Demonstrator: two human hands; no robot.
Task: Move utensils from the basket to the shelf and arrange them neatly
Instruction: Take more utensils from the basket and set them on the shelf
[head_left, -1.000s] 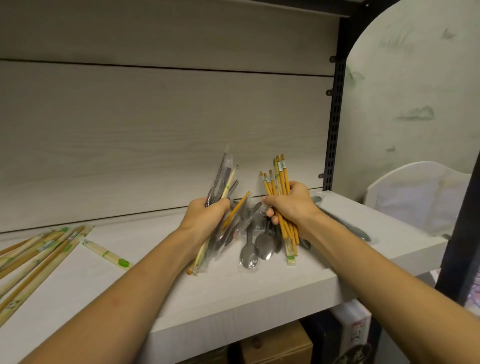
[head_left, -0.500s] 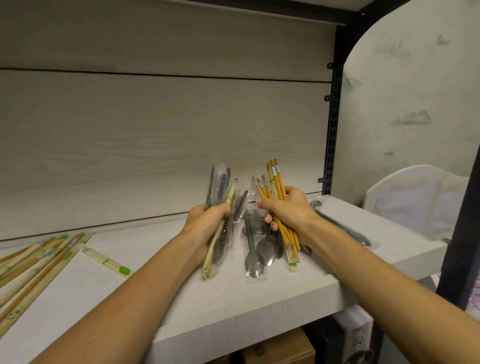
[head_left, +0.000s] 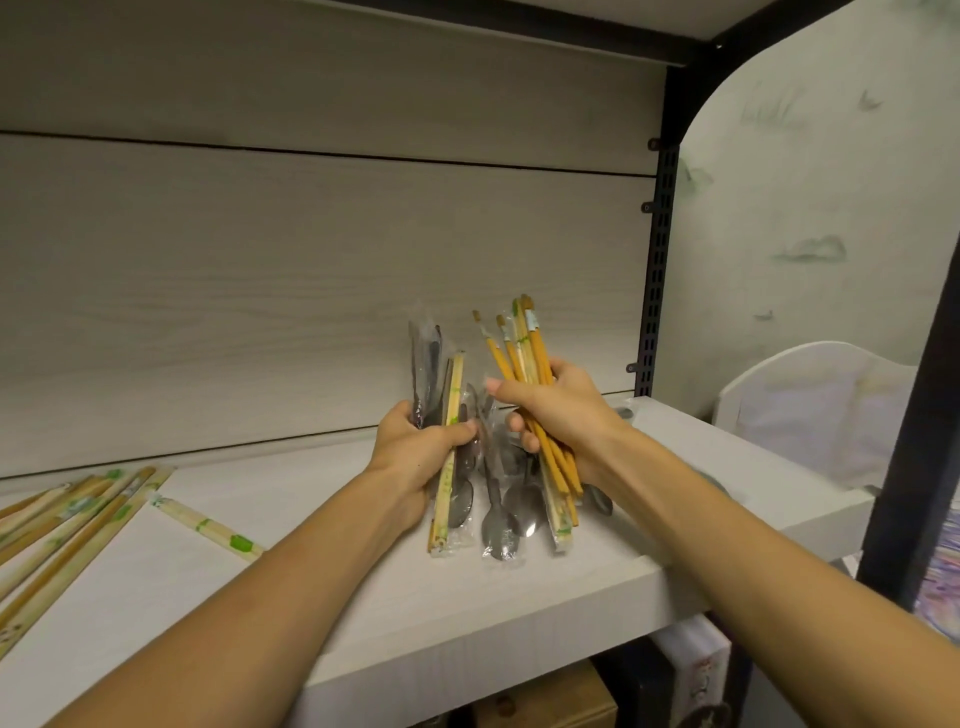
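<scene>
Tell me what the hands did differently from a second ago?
The left hand turned its bundle of wrapped utensils from a slant to nearly upright, ends standing on the shelf. The right hand keeps gripping the orange chopsticks, now squared up straighter. Nothing was let go. The spoons between the hands and the chopstick packets on the left stayed put.

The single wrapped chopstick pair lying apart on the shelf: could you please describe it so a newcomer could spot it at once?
Start at the white shelf and look left of the left hand. Beside the pile of wrapped chopsticks at the left edge lies the lone wrapped pair. Unlike the pile, it lies alone and slants the other way.
</scene>
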